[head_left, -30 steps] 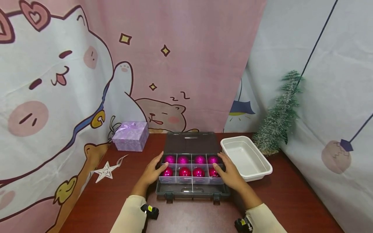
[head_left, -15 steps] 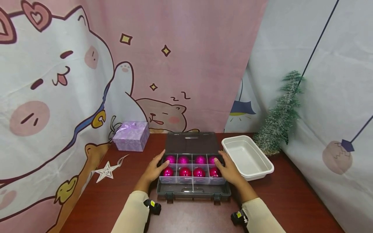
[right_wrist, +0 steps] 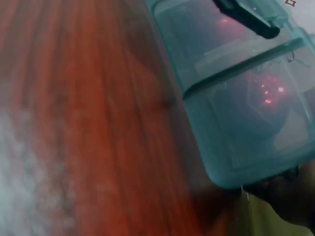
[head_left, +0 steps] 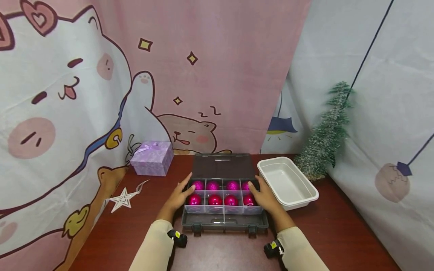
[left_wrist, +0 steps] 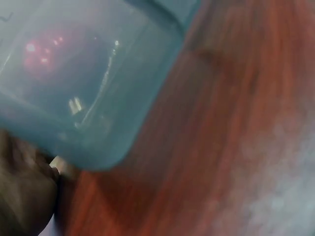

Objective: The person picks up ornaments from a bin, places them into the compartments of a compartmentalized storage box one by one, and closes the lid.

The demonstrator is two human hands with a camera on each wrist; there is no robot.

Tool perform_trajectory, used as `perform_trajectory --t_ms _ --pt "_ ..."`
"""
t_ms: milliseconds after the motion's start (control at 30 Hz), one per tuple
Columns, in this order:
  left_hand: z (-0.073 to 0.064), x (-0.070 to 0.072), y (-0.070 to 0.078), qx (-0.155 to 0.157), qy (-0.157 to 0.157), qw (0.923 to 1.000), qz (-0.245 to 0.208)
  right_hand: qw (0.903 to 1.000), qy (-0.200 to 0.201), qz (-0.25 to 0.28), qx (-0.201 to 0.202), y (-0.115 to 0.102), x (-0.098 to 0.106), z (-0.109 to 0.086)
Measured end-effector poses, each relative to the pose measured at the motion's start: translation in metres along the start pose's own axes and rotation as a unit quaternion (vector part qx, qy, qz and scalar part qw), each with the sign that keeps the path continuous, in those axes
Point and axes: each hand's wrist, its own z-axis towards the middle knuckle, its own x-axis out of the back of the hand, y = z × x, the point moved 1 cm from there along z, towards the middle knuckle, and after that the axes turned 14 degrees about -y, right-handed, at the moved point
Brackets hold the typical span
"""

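Observation:
In the head view, a dark see-through plastic organizer box (head_left: 224, 222) stands on the table with its lid (head_left: 222, 166) raised at the back. Glittery magenta balls (head_left: 212, 185) fill the back row of compartments and shiny red-pink balls (head_left: 215, 200) the row before it. My left hand (head_left: 177, 197) holds the box's left side, thumb over the rim and fingers outside. On the opposite side my right hand (head_left: 266, 197) grips likewise, its thumb near the end balls. Both wrist views show the box's corner close up, blurred, with only part of each hand.
A white plastic tub (head_left: 286, 181) stands right of the box, close to the right hand. Behind it rises a small frosted artificial tree (head_left: 323, 139). At left are a lilac gift box (head_left: 152, 159) and a white star ornament (head_left: 123, 200) with ribbon, on the dark red-brown table (head_left: 342, 226).
The right forearm has shifted slightly inward, and the right thumb sits a little farther back on the rim. The organizer box and its balls stay practically where they were.

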Motion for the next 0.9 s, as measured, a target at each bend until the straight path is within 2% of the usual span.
perform_trajectory --t_ms 367,533,633,833,900 --pt "-0.003 0.0 0.0 -0.012 -0.003 0.999 -0.043 0.9948 -0.015 0.099 0.015 0.002 -0.002 0.002" --pt "-0.006 0.001 0.002 -0.026 0.001 0.9981 -0.056 0.992 -0.023 0.123 0.016 0.002 -0.002 0.002" --pt "-0.006 0.003 0.002 -0.021 0.002 0.9981 -0.057 0.991 -0.019 0.132 0.011 0.002 -0.001 0.003" --pt "-0.005 0.006 0.004 0.01 -0.039 0.9963 -0.076 0.9871 -0.024 0.158 0.008 0.009 -0.001 0.004" --pt "-0.006 0.005 0.002 0.018 -0.042 0.9959 -0.078 0.9858 -0.029 0.165 0.012 0.011 -0.002 0.003"
